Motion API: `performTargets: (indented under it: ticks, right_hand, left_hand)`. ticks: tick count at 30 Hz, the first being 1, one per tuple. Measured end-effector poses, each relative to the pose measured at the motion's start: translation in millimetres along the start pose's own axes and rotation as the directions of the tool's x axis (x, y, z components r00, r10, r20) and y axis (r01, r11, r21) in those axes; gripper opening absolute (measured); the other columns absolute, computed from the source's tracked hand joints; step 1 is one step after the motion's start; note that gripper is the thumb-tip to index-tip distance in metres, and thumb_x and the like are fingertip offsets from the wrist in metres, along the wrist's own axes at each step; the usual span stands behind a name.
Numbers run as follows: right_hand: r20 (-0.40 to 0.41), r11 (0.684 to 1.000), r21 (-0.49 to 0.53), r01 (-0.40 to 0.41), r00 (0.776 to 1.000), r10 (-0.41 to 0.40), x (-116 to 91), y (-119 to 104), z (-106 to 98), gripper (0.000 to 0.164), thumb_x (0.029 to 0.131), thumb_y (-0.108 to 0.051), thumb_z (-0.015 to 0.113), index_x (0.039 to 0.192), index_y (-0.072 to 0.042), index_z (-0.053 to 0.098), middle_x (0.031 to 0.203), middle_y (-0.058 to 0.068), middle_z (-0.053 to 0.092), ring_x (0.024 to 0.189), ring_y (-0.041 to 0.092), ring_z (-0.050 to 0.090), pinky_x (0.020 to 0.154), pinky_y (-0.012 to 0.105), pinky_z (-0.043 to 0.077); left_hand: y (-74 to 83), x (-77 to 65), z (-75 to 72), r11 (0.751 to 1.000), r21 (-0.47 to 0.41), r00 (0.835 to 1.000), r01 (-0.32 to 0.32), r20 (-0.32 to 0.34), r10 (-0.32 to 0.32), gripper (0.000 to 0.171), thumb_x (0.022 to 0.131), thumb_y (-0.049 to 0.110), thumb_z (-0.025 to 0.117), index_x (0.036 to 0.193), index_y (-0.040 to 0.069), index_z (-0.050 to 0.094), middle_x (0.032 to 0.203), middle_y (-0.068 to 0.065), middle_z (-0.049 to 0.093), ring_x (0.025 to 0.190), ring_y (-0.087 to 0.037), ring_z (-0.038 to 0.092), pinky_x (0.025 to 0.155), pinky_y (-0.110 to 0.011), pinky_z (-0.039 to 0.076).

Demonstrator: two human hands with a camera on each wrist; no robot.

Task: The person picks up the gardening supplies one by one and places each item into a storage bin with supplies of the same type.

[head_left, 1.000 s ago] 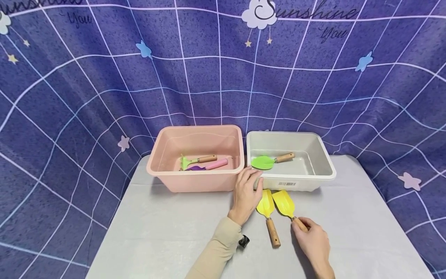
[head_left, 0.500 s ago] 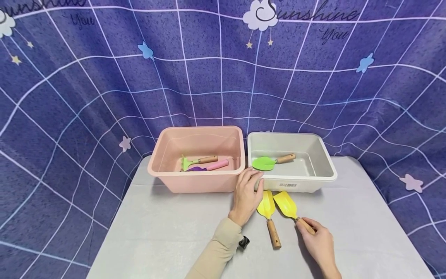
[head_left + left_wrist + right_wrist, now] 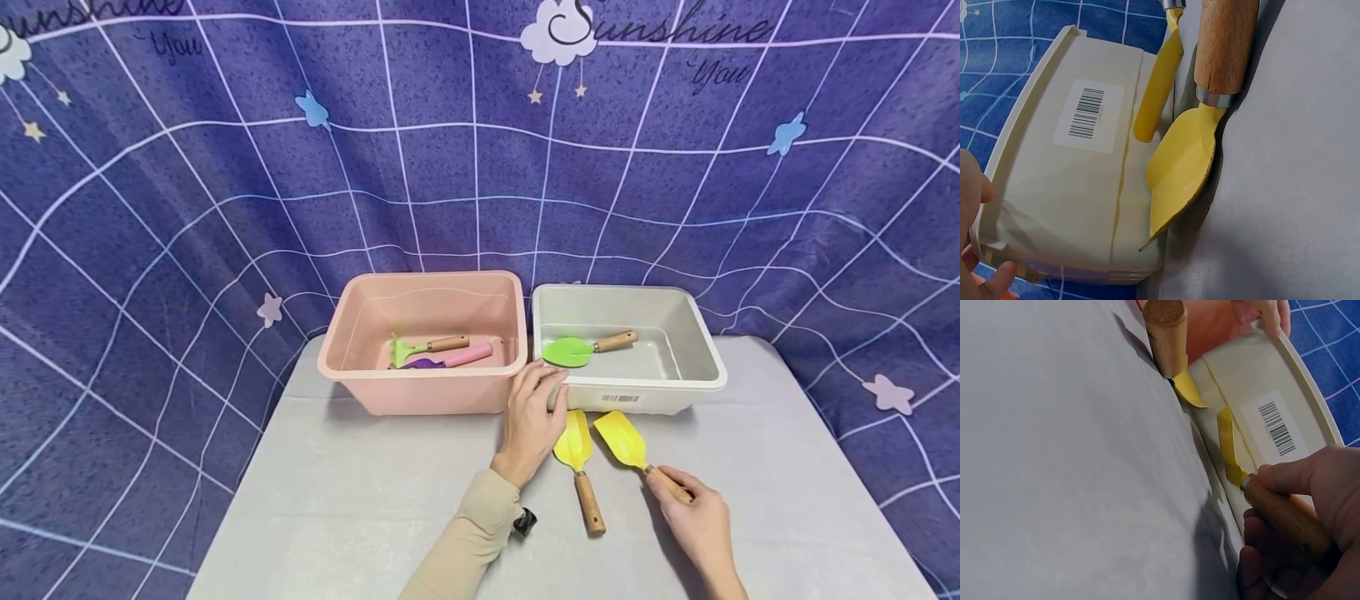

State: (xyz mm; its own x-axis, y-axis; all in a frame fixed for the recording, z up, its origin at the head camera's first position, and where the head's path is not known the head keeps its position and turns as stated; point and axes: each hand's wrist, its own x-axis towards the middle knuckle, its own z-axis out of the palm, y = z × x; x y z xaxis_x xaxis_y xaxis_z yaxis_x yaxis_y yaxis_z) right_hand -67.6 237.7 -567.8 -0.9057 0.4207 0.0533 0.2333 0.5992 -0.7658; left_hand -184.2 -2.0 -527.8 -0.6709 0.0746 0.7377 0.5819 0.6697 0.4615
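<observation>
My right hand (image 3: pixel 697 517) holds the wooden handle of a yellow garden shovel (image 3: pixel 622 438) with a squared blade, thumb along the handle in the right wrist view. The blade is close to the front of the white bin (image 3: pixel 701 382). Just left of it a yellow garden trowel (image 3: pixel 589 504) with a wooden handle lies on the table; its pointed blade (image 3: pixel 1179 169) shows in the left wrist view. My left hand (image 3: pixel 527 421) rests on the white bin's near left corner, fingers over the rim, beside the pink bin.
Inside the white bin lies a green trowel (image 3: pixel 567 352) with a wooden handle. The pink bin (image 3: pixel 423 392) contains a small green rake (image 3: pixel 408 348) and a purple tool with a pink handle (image 3: pixel 468 355). A blue patterned curtain (image 3: pixel 420 167) hangs behind the grey table (image 3: pixel 360 500).
My right hand has moved right with the yellow shovel, so its blade has drawn away from the yellow trowel. The left hand has stayed on the bin corner.
</observation>
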Motion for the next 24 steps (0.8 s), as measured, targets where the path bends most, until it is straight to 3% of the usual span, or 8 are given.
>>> performTargets:
  ticks: [4, 10, 18, 24]
  right_hand:
    - [0.006, 1.000, 0.028, -0.008, 1.000, 0.008, 0.6, 0.7, -3.1, 0.033, 0.090, -0.031, 0.087, 0.114, -0.008, 0.083, 0.108, 0.015, 0.082, 0.080, -0.006, 0.062, 0.067, 0.006, 0.044]
    - [0.042, 0.997, 0.057, -0.051, 0.998, 0.049, 2.5, 1.3, -11.8, 0.041, 0.089, -0.042, 0.087, 0.117, -0.011, 0.083, 0.110, 0.012, 0.082, 0.080, -0.009, 0.061, 0.069, 0.009, 0.046]
    - [0.113, 0.992, 0.099, -0.084, 0.991, 0.072, 6.2, -1.9, -20.0, 0.048, 0.091, -0.044, 0.085, 0.122, -0.008, 0.080, 0.089, 0.006, 0.081, 0.060, 0.007, 0.066, 0.054, 0.023, 0.053]
    - [0.110, 0.993, 0.102, -0.053, 0.993, 0.042, 6.5, -0.3, -22.1, 0.042, 0.092, -0.037, 0.085, 0.121, -0.008, 0.080, 0.093, 0.006, 0.082, 0.063, 0.005, 0.066, 0.056, 0.021, 0.053]
  left_hand:
    - [-0.4, -0.9, 0.3, 1.000, -0.006, 1.000, -0.004, -0.004, 0.004, 0.022, 0.098, 0.017, 0.074, 0.118, 0.011, 0.081, 0.119, -0.004, 0.075, 0.131, -0.029, 0.065, 0.118, -0.038, 0.050]
    - [-1.5, -1.8, 1.1, 1.000, -0.006, 1.000, -0.013, -0.007, 0.013, 0.022, 0.098, 0.016, 0.074, 0.118, 0.011, 0.081, 0.118, -0.004, 0.076, 0.130, -0.029, 0.065, 0.118, -0.038, 0.049]
    - [-1.4, -0.1, -0.1, 1.000, -0.011, 1.000, -0.005, -0.020, 0.005, 0.022, 0.097, 0.015, 0.075, 0.117, 0.012, 0.081, 0.118, -0.004, 0.075, 0.131, -0.028, 0.065, 0.119, -0.037, 0.048]
    - [-0.9, -0.1, 1.3, 1.000, -0.022, 1.000, -0.014, -0.028, 0.013, 0.021, 0.096, 0.015, 0.076, 0.116, 0.011, 0.081, 0.117, -0.006, 0.076, 0.130, -0.030, 0.065, 0.119, -0.039, 0.049]
